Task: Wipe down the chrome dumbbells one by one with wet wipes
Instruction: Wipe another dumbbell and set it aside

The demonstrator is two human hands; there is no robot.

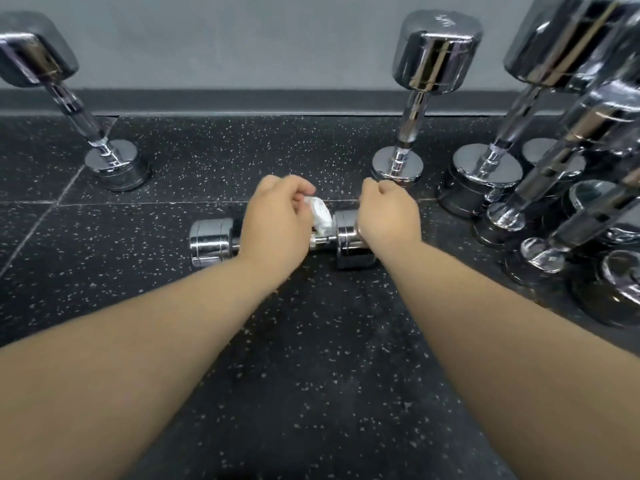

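1 small chrome dumbbell (211, 242) lies on its side on the black speckled rubber floor (311, 341), directly beneath both hands. The left hand (277, 220) pinches a crumpled white wet wipe (320, 213) over the handle. The right hand (388, 213) is curled over the dumbbell's right head. Upright chrome dumbbells (415, 98) stand beyond.
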